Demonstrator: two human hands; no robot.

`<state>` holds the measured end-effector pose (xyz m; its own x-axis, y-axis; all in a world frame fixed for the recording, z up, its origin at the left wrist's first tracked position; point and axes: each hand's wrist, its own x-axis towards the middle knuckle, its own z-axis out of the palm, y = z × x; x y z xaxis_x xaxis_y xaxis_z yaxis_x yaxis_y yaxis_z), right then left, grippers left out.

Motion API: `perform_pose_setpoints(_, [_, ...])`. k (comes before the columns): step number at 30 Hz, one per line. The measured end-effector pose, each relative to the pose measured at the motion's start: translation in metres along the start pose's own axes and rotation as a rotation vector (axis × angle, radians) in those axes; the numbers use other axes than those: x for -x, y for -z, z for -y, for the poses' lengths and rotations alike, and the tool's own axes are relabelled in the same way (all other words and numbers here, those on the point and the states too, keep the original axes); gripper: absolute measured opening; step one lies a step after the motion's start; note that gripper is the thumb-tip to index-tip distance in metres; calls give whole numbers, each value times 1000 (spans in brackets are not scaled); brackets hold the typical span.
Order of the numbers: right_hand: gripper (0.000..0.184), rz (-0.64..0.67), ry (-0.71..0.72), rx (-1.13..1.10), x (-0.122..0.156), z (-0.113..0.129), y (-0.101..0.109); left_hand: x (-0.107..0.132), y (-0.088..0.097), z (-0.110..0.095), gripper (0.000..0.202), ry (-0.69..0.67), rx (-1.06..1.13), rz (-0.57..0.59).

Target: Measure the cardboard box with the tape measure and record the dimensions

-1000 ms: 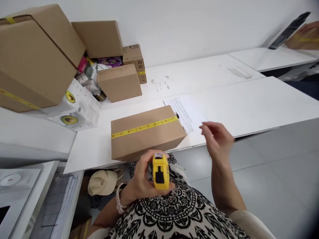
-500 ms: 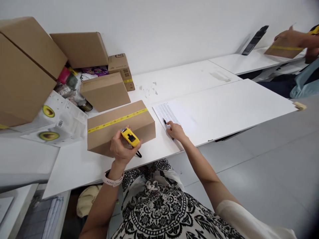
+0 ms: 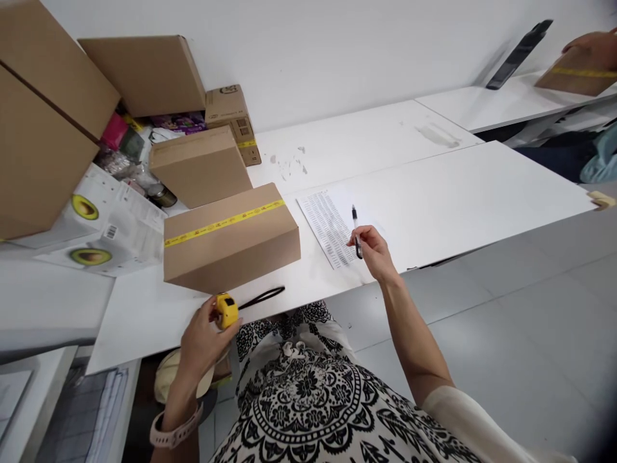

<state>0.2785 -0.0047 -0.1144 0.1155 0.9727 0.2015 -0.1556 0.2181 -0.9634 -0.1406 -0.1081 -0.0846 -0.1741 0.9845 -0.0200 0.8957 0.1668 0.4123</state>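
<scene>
My left hand [image 3: 208,334] is closed around a yellow tape measure [image 3: 226,311] near the table's front edge. A black wrist strap [image 3: 264,296] trails from it to the right. Just behind stands a cardboard box [image 3: 231,241] with a strip of yellow tape along its top. In my right hand [image 3: 376,252] is a black-and-clear pen [image 3: 355,225], gripped between thumb and fingers with one end pointing away from me. Under the pen lies a sheet of paper [image 3: 328,225] printed with rows of small text.
More cardboard boxes [image 3: 200,167] and a white carton with avocado pictures [image 3: 91,257] crowd the left side, among packaged goods. Far right, another person's hand [image 3: 595,48] rests on a taped box [image 3: 578,74] near a dark bottle [image 3: 518,54]. The white table [image 3: 457,199] stretches right.
My left hand has moved down and left off the box with the tape measure. My right hand has picked up the pen from the paper and moved slightly right.
</scene>
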Motion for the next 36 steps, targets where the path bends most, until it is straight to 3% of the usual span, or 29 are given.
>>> perform_pose_setpoints(4, [32,18,45,65,10,-19,-16,-17,12,30,76,299,-229,59])
perform_pose_setpoints(7, [29,-38,90,257,14,-37,-27,-34,20,35,80,400,-333,53])
perform_pose_setpoints(11, [20,-95,193,787,19,-50,-35,-53,20,32,69,407,-374,-10])
perform_pose_setpoints(16, [24,99,127,1401,27,-45,-43,-63,14,32,65,345,-383,-56])
perform_pose_setpoints(20, [20,281,-40,1638,29,-28,-59,-64,12,35,69,316,-381,-32])
perform_pose_setpoints(23, [29,371,-124,1698,25,-16,-69,-61,15,33,74,325,-317,-14])
perform_pose_setpoints(25, [30,365,-108,1680,16,-8,-67,-54,19,29,77,334,-217,-130])
perform_pose_setpoints(28, [20,146,28,1619,-6,12,-55,-41,27,17,71,252,-11,-523])
perform_pose_setpoints(31, [17,-169,350,1509,-31,53,-50,-37,38,-1,62,21,159,-800])
perform_pose_setpoints(33, [19,-247,598,1388,-42,85,-63,-45,43,-15,62,-105,239,-848])
perform_pose_setpoints(36, [23,-104,797,1196,-42,123,-112,-67,42,-34,66,-163,489,-731])
